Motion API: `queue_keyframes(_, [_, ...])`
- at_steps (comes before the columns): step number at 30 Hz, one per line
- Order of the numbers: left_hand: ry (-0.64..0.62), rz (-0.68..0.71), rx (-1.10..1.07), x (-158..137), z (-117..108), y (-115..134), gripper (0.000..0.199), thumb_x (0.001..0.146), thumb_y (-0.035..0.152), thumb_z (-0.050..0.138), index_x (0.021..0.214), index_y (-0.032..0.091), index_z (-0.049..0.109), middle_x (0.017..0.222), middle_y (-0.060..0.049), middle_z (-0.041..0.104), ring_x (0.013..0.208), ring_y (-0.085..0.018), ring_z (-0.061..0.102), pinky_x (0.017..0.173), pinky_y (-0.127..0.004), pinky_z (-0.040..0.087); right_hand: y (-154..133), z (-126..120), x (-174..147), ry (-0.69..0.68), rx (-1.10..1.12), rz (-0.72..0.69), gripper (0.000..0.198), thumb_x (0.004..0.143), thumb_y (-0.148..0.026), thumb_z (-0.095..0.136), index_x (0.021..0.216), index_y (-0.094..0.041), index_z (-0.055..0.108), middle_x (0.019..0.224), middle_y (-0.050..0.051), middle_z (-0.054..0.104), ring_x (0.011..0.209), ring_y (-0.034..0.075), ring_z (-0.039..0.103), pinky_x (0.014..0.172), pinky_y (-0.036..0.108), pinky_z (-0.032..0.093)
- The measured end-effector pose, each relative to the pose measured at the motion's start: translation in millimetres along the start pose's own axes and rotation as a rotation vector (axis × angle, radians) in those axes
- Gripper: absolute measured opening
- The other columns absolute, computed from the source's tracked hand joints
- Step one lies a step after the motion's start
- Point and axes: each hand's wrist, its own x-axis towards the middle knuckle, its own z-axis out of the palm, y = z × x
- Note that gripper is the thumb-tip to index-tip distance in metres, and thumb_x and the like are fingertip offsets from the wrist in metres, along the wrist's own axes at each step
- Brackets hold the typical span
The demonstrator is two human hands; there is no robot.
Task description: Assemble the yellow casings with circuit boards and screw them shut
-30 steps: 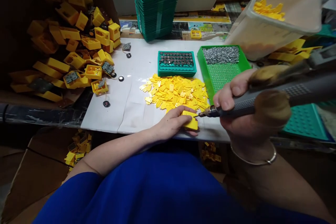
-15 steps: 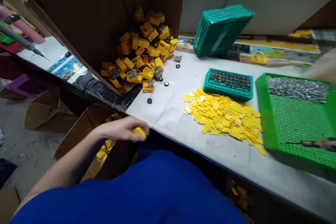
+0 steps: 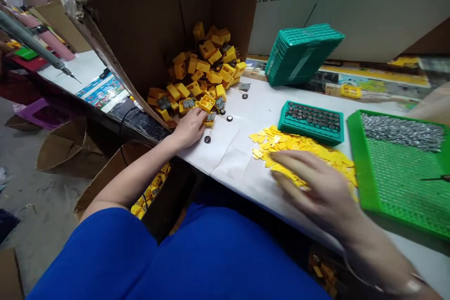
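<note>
My left hand (image 3: 191, 128) is at the front of a heap of yellow plastic housings (image 3: 214, 76) spilling from a tipped cardboard box. Its fingers curl over a small yellow housing (image 3: 210, 123) that has a circuit board on it; the hand partly hides this piece. Small round black speakers (image 3: 207, 139) lie close by on the white tabletop. My right hand (image 3: 316, 187), blurred, hovers above or touches a pile of flat yellow plastic pieces (image 3: 326, 152). Thumb and fingers are apart there, and no held piece can be made out.
Behind the pile sits a teal tray (image 3: 309, 135) filled with round dark parts. A stack of teal trays (image 3: 302, 56) leans farther back. On the right, a green basket (image 3: 365, 183) holds silvery metal parts and a screwdriver tip. Cardboard boxes (image 3: 101, 178) stand below the table's left edge.
My left hand has let go of the yellow piece it held by the table edge and moved up to a housing at the heap. My right hand has come into view over the flat pieces.
</note>
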Motion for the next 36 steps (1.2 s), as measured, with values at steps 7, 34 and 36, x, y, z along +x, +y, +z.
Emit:
queue_keyframes(7, [-0.066, 0.043, -0.093, -21, -2, 10, 0.035, 0.086, 0.043, 0.062, 0.109, 0.015, 0.063, 0.103, -0.011, 0.057, 0.096, -0.025, 0.056, 0.084, -0.036, 0.046, -4, 93, 53, -0.658, -0.604, 0.023, 0.035, 0.097, -0.035, 0.046, 0.124, -0.017, 0.062, 0.114, 0.015, 0.066, 0.098, 0.028, 0.065, 0.074, 0.036, 0.054])
queue_keyframes(34, [-0.193, 0.442, -0.309, -8, -13, 3, 0.013, 0.086, 0.027, 0.065, 0.093, 0.018, 0.072, 0.106, -0.009, 0.059, 0.094, -0.018, 0.059, 0.083, -0.03, 0.049, 22, 37, 44, -0.001, -0.495, -0.246, 0.02, 0.091, -0.012, 0.053, 0.106, -0.015, 0.066, 0.087, 0.008, 0.064, 0.075, 0.017, 0.062, 0.071, 0.028, 0.054])
queue_keyframes(36, [-0.144, 0.456, -0.341, -9, -10, 16, 0.014, 0.087, 0.029, 0.066, 0.092, 0.017, 0.07, 0.11, -0.01, 0.059, 0.098, -0.018, 0.06, 0.086, -0.031, 0.049, 18, 24, 38, 0.082, -0.559, -0.313, 0.014, 0.093, -0.015, 0.054, 0.1, -0.016, 0.066, 0.085, 0.007, 0.064, 0.074, 0.016, 0.062, 0.068, 0.027, 0.055])
